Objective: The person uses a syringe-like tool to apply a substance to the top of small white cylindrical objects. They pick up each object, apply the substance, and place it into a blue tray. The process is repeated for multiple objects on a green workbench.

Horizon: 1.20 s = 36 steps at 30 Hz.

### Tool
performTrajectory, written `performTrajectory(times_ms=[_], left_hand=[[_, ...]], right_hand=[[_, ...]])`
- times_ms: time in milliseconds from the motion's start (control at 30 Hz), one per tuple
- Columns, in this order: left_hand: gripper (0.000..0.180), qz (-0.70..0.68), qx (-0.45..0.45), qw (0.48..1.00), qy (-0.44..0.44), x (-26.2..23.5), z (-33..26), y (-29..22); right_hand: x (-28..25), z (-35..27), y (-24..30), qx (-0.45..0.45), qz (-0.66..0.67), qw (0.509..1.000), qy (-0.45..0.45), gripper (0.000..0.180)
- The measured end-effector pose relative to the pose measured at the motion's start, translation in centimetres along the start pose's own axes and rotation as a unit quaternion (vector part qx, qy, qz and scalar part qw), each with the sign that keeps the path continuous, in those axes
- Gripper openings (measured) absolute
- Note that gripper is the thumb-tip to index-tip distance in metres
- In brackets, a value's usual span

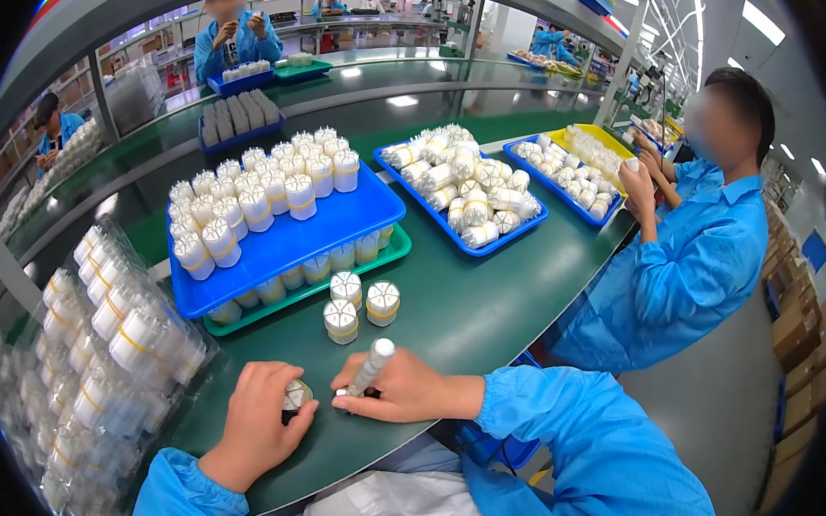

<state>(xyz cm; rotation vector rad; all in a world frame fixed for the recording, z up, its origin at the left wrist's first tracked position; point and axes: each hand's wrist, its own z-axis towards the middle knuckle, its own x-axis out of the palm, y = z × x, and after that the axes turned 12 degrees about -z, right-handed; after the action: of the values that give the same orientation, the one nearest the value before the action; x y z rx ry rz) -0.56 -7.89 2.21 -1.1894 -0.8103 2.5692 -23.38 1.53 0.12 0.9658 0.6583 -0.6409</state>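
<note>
My left hand [257,419] is curled round a short round bundle [297,395] on the green table, its top split into white wedges. Closed in my right hand [398,391] is a slim translucent rod [374,366] with a white top end, tilted up to the right. Its lower end is partly hidden by my fingers, close beside the bundle. Just beyond my hands stand three similar white bundles, among them a near one [341,321] and a right one [383,301], with yellow bands round them.
A blue tray [289,242] of banded bundles rests over a green tray [398,249] of more bundles. Bagged bundles [106,343] are heaped at left. Farther right are a blue tray [502,238] of wrapped bundles and another blue tray [599,211], beside a co-worker [695,231].
</note>
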Motion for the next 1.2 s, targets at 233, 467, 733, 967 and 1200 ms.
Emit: performTrajectory(times_ms=[233, 467, 733, 967, 1200], left_hand=[[0.047, -0.033, -0.001, 0.999, 0.004, -0.7, -0.1, 0.9], [0.035, -0.153, -0.007, 0.988, 0.018, -1.1, 0.5, 2.4], [0.033, -0.115, 0.030, 0.992, 0.038, -0.6, 1.1, 2.5], [0.033, -0.064, 0.055, 0.996, 0.020, -0.4, 1.1, 2.3], [0.035, -0.041, 0.034, 0.998, 0.031, -0.5, 1.0, 2.5]], right_hand=[[1.2, 2.6, 0.9, -0.153, -0.098, 0.983, -0.011, 0.032], [2.2, 4.0, -0.7, -0.168, -0.023, 0.985, 0.005, 0.029], [1.7, 4.2, -1.2, -0.133, 0.003, 0.991, 0.023, 0.028], [1.8, 4.3, -1.4, -0.128, -0.045, 0.991, 0.006, 0.031], [0.8, 4.7, -0.9, -0.113, -0.053, 0.992, 0.022, 0.031]])
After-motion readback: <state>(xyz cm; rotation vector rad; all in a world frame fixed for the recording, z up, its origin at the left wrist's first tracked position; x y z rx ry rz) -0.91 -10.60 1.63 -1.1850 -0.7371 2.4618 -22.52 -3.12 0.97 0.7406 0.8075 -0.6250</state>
